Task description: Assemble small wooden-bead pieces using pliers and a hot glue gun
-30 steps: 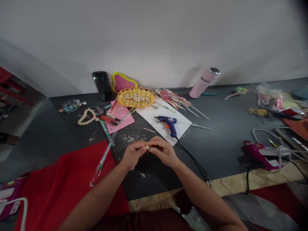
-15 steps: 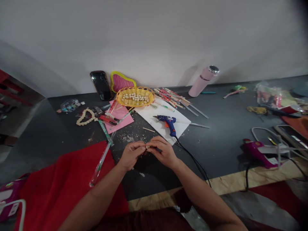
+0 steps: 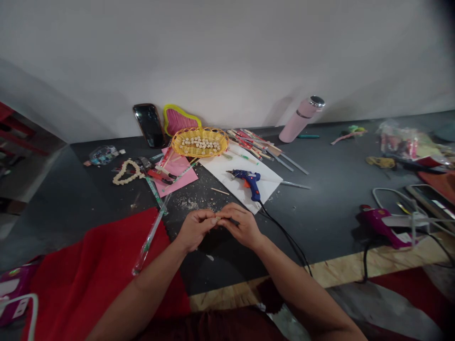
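Head view: left hand and right hand meet at the fingertips, both pinching one small pale piece over the dark tabletop, just beside the scattered crumbs. Fingers partly cover the piece; its exact form cannot be told. Apply light, even pressure from both sides; steady one end with the left thumb and turn with the right. Avoid hard squeezing, which could crumble it. Treat the glue gun, lying on the white sheet, as hot; work clear of its nozzle
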The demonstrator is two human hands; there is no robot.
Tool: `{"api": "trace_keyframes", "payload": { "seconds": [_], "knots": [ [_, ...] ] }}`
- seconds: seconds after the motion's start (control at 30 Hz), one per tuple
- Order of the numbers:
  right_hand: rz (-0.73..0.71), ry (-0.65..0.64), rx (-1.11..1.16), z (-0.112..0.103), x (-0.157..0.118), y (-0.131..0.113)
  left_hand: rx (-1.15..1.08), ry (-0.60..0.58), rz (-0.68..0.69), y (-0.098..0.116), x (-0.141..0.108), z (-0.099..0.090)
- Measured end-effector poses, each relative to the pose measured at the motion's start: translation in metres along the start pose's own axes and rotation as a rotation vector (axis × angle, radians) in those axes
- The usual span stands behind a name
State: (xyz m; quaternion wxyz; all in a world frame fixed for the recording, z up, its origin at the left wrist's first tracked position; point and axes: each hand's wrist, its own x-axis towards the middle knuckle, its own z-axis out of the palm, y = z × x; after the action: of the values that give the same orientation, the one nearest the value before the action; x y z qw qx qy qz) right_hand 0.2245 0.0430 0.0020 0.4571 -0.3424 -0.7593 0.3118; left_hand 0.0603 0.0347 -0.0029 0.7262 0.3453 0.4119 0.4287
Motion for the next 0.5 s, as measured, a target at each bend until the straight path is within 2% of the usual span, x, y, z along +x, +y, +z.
{"api": "trace_keyframes", "payload": {
  "seconds": [0.23,0.5],
  "knots": [
    [0.001,0.000,0.014,0.0017,-0.0018,0.0001,0.001,0.010,0.001,-0.0015,0.0002,-0.0014],
    [0.014,-0.016,0.054,-0.0020,-0.0016,0.0011,-0.046,-0.069,-0.004,-0.0021,0.0002,-0.0039]
  ]
}}
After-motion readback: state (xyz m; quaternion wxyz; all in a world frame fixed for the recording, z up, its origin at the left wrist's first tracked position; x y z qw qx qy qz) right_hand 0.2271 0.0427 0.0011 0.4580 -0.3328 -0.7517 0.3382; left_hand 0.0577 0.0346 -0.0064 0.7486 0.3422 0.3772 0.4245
